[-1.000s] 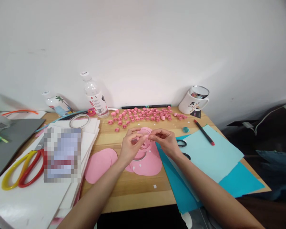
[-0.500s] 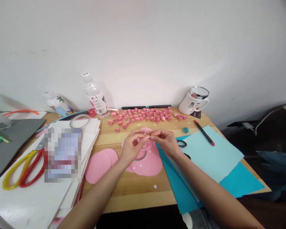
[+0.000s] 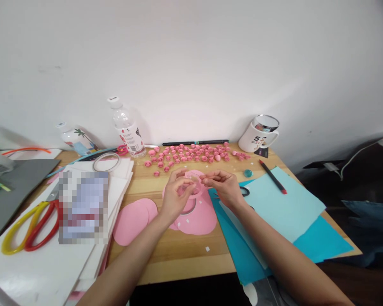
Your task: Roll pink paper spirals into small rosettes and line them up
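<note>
Over the middle of the desk my left hand [image 3: 176,196] pinches a pink paper spiral [image 3: 198,192], which hangs in loose loops between my hands. My right hand [image 3: 224,186] has thumb and fingertips closed at the spiral's right side, seemingly on its edge; the exact contact is too small to make out. Below them lies a pile of pink paper discs [image 3: 202,219] with a roll of tape [image 3: 189,207] on it, partly hidden by my left hand. Behind my hands, several small rolled pink paper flowers [image 3: 204,159] are spread across the desk.
More pink discs [image 3: 130,223] lie left, beside white papers [image 3: 67,272] bearing red-and-yellow scissors [image 3: 40,227]. On the right are blue sheets [image 3: 281,208], black-handled scissors [image 3: 244,191], a dark pen [image 3: 272,176] and a white mug [image 3: 254,138]. A bottle [image 3: 127,134] stands by the wall.
My hands have drawn slightly apart, and the paper between them now shows as wider, open loops. The rest of the desk looks the same.
</note>
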A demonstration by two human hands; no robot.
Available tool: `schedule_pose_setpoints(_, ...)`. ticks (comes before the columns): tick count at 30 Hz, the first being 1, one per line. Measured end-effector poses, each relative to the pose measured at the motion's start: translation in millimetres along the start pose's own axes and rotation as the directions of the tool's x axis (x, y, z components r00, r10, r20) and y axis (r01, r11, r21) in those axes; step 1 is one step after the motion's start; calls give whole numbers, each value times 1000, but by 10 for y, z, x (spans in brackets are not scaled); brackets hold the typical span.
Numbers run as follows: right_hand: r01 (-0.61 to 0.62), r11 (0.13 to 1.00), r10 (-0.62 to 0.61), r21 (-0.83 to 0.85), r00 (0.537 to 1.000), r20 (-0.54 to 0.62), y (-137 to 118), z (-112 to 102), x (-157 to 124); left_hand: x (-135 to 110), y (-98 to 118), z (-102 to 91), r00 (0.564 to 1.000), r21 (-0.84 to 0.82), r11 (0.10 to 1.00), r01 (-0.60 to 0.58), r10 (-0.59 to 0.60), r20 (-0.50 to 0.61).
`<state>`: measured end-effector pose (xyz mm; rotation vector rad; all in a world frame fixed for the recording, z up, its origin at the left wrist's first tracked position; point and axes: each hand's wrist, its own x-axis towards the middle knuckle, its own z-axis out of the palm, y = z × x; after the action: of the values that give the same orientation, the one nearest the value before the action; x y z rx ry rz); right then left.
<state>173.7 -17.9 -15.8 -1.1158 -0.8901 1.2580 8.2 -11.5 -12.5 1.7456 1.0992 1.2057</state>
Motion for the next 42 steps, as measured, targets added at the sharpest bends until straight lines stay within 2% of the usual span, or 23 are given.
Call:
schedule_pose_setpoints(3,2,1000,-2,8,1000,-4,5,-2,2,-2,20,-11,999,23,999,-44,44,-26)
schedule_pose_setpoints(8,-2,999,2,44,1000,-17,18,-11,9,5,45,-14,996,23,996,-91,91,-7)
schedule_pose_setpoints(13,18,998,-19,63,1000,0,14,-2,3,0,38,-5,997,93,992,-81,81,3)
schedule_pose_setpoints(20,-3,1000,2,24,999,32,56,-22,25,-15,0,12,992,158,980,-121,126,-21)
schedule_pose_setpoints(27,-86,995,82,51,994,78,64,-38,41,-23,-1,0,995,191,980,-59,73,-66)
schedule_pose_setpoints(31,-77,995,73,55,994,86,55,-47,47,-15,-27,-4,998,178,984,-13,22,-52)
schedule_pose_setpoints(36,-75,996,73,52,996,50,65,-60,54,-14,-66,1,995,170,985,1,15,-95)
schedule_pose_setpoints(42,-88,995,87,41,996,29,61,-45,43,-25,-73,11,990,216,969,-119,132,-48)
